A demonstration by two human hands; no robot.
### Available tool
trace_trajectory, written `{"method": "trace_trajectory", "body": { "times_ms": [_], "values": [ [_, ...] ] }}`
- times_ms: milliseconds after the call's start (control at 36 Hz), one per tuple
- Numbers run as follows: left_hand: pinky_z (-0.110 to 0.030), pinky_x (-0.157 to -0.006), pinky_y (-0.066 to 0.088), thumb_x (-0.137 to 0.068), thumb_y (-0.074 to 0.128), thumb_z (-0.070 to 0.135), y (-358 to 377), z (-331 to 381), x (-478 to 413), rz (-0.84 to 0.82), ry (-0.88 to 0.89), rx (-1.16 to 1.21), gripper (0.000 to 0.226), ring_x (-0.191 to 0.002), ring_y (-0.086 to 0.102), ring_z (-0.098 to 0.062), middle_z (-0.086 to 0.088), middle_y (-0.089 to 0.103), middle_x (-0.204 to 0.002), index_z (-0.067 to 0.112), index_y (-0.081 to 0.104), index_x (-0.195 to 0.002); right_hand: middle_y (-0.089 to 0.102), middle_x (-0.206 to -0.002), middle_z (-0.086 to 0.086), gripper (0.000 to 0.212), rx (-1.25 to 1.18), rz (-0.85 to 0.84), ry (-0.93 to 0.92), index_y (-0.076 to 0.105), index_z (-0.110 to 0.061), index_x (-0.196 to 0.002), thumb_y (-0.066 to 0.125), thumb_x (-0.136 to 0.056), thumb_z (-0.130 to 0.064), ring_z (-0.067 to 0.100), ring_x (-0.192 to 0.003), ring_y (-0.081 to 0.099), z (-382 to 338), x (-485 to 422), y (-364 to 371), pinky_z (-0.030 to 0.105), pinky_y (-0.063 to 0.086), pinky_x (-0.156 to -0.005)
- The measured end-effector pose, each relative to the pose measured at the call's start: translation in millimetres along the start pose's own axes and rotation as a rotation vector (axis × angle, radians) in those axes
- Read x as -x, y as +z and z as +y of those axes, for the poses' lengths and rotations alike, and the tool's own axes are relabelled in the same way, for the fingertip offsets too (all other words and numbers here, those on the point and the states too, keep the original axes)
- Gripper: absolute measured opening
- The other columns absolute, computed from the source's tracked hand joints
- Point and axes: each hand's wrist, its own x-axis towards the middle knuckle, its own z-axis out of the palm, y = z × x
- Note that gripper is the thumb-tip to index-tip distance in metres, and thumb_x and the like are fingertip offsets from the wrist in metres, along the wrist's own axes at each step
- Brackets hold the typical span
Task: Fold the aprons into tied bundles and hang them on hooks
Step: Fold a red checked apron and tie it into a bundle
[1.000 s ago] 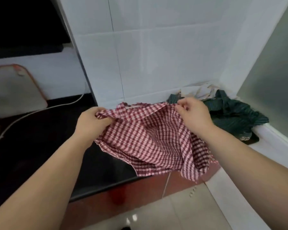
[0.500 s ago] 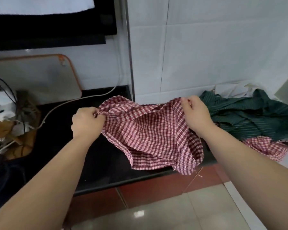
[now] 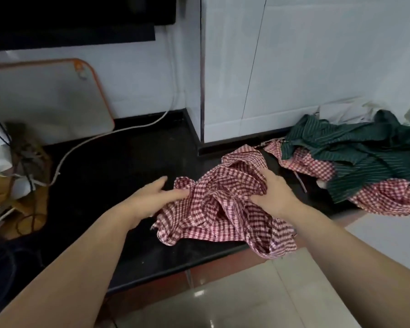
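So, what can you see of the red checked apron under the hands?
The red checked apron is thin cloth, red-and-white gingham, crumpled in loose folds. It lies on the black counter, its near edge hanging over the front. The left hand touches its left edge with straight fingers; the right hand grips a fold on top.

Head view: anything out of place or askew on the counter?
Yes: the red checked apron lies crumpled on the black counter, one corner drooping over the front edge. A tangled heap of aprons sits at right.
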Motion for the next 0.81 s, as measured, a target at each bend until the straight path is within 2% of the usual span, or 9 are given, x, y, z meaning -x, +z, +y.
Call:
{"method": "trace_trajectory", "body": {
  "times_ms": [83,167,278,389,500,583,667,722,806],
  "values": [
    [-0.031,-0.106,0.034,-0.091,0.053,0.053,8.8,-12.2,-10.1,0.102,0.019,-0.053,0.077,-0.124,0.047,-0.017,0.002,0.045,-0.143,0.024,0.019,-0.153,0.014,-0.155,0.011,0.096,0.045,0.016,0.153,0.004,-0.022,-0.152,0.068,-0.083,-0.041,0.036,-0.14,0.02,9.8,-1.3,12.6,0.045,0.026,-0.112],
    [-0.035,-0.104,0.041,-0.096,0.053,0.039,16.6,-21.2,-23.4,0.12,0.043,-0.122,0.06,-0.122,0.05,-0.019,0.002,0.047,-0.14,0.026,0.03,-0.149,0.016,-0.155,0.012,0.105,-0.164,-0.066,0.236,-0.002,-0.018,-0.151,0.072,-0.08,-0.038,0.032,-0.14,0.024,22.8,-3.0,23.1,0.043,0.024,-0.115],
    [-0.026,-0.098,0.037,-0.092,0.06,0.033,28.7,-28.0,-33.1,0.008,-0.015,-0.232,0.063,-0.127,0.047,-0.022,-0.002,0.044,-0.144,0.023,0.032,-0.148,0.05,-0.136,0.008,0.082,-0.177,-0.22,0.295,0.035,-0.01,-0.141,0.076,-0.075,-0.036,0.03,-0.122,0.049,32.6,2.3,35.1,0.041,0.036,-0.108],
    [-0.038,-0.107,0.04,-0.079,0.074,0.036,36.9,-45.2,-40.6,-0.09,-0.122,-0.343,0.089,-0.127,0.048,-0.023,-0.002,0.045,-0.145,0.024,0.023,-0.151,0.062,-0.121,0.021,0.049,-0.042,-0.356,0.252,0.061,0.006,-0.117,0.071,-0.082,-0.026,0.035,-0.108,0.06,30.8,15.5,39.6,0.039,0.047,-0.094],
    [-0.026,-0.093,0.042,-0.09,0.064,0.034,41.2,-51.2,-43.0,-0.093,-0.087,-0.315,0.076,-0.114,0.05,-0.014,-0.001,0.041,-0.147,0.029,0.02,-0.152,0.048,-0.138,0.001,0.075,-0.053,-0.464,0.239,0.042,-0.013,-0.14,0.076,-0.077,-0.035,0.017,-0.116,0.05,30.2,22.7,41.1,0.024,0.039,-0.095],
    [-0.035,-0.103,0.041,-0.086,0.059,0.057,42.7,-53.9,-45.6,-0.024,-0.043,-0.165,0.069,-0.124,0.047,-0.019,0.001,0.041,-0.146,0.037,0.033,-0.147,0.035,-0.147,0.008,0.09,0.219,-0.373,0.245,0.032,-0.014,-0.143,0.076,-0.072,-0.048,0.028,-0.131,0.038,34.8,23.6,52.4,0.043,0.035,-0.109],
    [-0.046,-0.113,0.028,-0.087,0.056,0.058,42.5,-56.4,-45.6,0.197,0.021,-0.293,0.06,-0.14,0.019,-0.027,0.0,0.016,-0.153,0.042,0.038,-0.142,-0.002,-0.157,0.012,0.108,0.349,-0.275,0.394,0.006,-0.02,-0.15,0.074,-0.073,-0.051,0.039,-0.143,0.006,42.7,27.0,61.3,0.054,0.019,-0.114],
    [-0.048,-0.109,0.033,-0.09,0.058,0.04,43.8,-57.6,-42.9,0.281,0.047,-0.39,0.057,-0.135,0.016,-0.031,-0.003,0.005,-0.151,0.042,0.035,-0.142,0.008,-0.155,0.016,0.087,0.317,-0.27,0.393,0.02,-0.018,-0.145,0.071,-0.08,-0.042,0.038,-0.14,0.018,53.4,30.6,67.2,0.047,0.024,-0.113],
    [-0.033,-0.077,0.048,-0.089,0.064,0.021,45.9,-64.3,-38.8,0.242,-0.01,-0.322,0.089,-0.107,0.047,-0.028,-0.011,-0.005,-0.155,0.037,0.003,-0.152,0.054,-0.115,0.011,0.01,0.254,-0.163,0.264,0.048,-0.014,-0.099,0.054,-0.092,-0.016,0.028,-0.104,0.053,71.4,38.1,72.3,0.029,0.041,-0.082]
  ]
}}
